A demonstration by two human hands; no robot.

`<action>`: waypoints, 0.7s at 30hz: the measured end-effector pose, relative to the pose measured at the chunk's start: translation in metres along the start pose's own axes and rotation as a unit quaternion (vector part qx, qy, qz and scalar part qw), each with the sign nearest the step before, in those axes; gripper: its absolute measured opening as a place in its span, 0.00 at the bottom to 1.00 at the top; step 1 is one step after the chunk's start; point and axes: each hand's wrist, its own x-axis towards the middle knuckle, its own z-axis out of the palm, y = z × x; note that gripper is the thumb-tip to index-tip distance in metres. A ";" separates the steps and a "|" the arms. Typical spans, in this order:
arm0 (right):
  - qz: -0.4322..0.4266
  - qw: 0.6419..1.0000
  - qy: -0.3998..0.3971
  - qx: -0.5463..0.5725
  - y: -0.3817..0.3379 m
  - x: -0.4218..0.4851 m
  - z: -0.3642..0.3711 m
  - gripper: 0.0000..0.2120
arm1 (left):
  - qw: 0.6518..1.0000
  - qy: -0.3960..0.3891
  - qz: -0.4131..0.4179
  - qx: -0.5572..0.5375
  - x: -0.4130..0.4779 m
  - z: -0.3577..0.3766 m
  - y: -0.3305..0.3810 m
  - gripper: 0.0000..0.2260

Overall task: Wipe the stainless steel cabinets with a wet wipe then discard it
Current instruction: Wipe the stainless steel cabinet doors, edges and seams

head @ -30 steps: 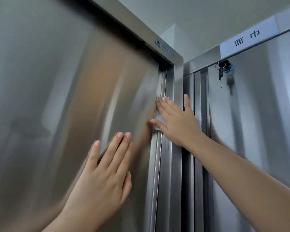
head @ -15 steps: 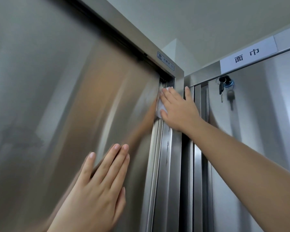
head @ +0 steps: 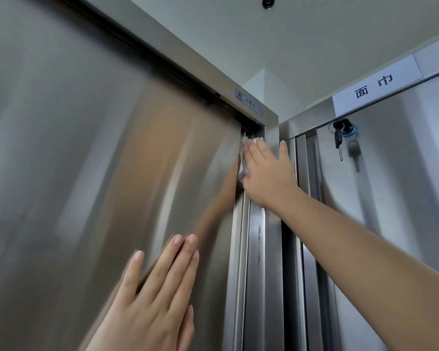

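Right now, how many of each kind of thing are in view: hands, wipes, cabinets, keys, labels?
Hands: 2, left hand flat on the left cabinet, right hand pressing the wipe at that door's edge
Wipes: 1
Cabinets: 2, the second is the right cabinet
Keys: 1, the key hanging from its lock
Labels: 2, white label, blue sticker
Total: 8

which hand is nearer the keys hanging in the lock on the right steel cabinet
Right. The right hand presses a white wipe left of the keys; the left hand lies flat far below-left.
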 end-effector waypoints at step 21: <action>-0.030 0.999 -0.004 0.023 0.020 0.017 -0.007 0.27 | 1.000 0.000 -0.008 0.012 0.001 0.000 0.001 0.24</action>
